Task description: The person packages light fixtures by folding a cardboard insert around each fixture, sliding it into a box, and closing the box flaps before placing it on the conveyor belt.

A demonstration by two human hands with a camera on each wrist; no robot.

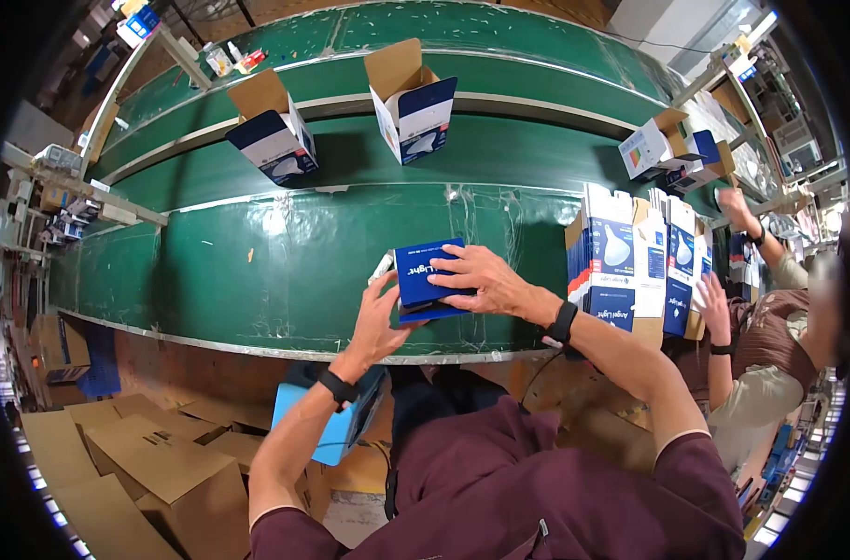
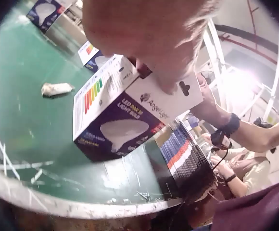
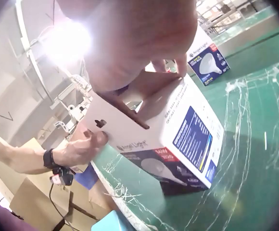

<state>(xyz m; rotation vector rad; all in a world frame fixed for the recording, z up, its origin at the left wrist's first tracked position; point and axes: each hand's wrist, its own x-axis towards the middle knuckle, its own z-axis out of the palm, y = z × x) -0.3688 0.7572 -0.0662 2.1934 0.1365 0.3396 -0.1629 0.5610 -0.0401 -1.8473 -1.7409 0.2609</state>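
Observation:
A blue-and-white light bulb box (image 1: 423, 280) is held between both hands over the near part of the green table. My left hand (image 1: 373, 327) grips its left side, thumb and fingers at the edge near its panel with the hang hole (image 3: 100, 123). Across the blue top flap lie the spread fingers of my right hand (image 1: 490, 280), pressing it, with the thumb by the near edge. In the right wrist view the top of the box (image 3: 195, 139) is partly open, flaps tilted inward; its inside is mostly hidden. Bulb pictures show on the box (image 2: 120, 130) in the left wrist view.
Two bulb boxes (image 1: 285, 159) with raised flaps stand farther back. Flattened boxes (image 1: 616, 261) are stacked at right, beside another person (image 1: 765, 345) working there. A small white object (image 2: 57, 89) lies on the table. Brown cartons (image 1: 163, 457) and a blue stool-like item (image 1: 317, 425) sit below the edge.

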